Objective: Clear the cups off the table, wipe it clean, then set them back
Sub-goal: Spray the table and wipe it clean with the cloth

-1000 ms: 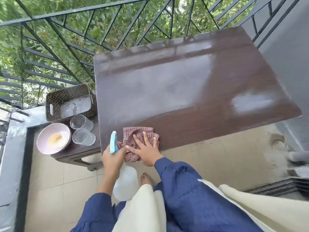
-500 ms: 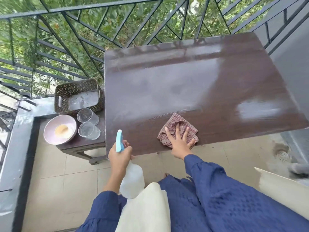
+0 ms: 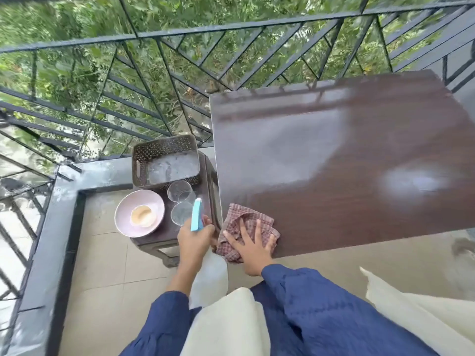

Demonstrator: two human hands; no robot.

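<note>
Pressing cloth (image 3: 239, 217) under spread right fingers (image 3: 258, 228) | table (image 3: 334, 214) corner | left fingers (image 3: 209, 228) clamp bottle (image 3: 209, 276)

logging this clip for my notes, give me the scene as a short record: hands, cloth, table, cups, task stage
left hand: grips spray bottle, beside the table's near left corner
right hand: fingers spread flat, pressing on checked cloth
cloth: crumpled, on that corner
table: dark wood, hazy film on the far part, no cups on it
cups: far glass and near glass on low stool, between pink bowl and table
basket: on the stool, behind the glasses
stage: wiping; cups not yet set back
</note>
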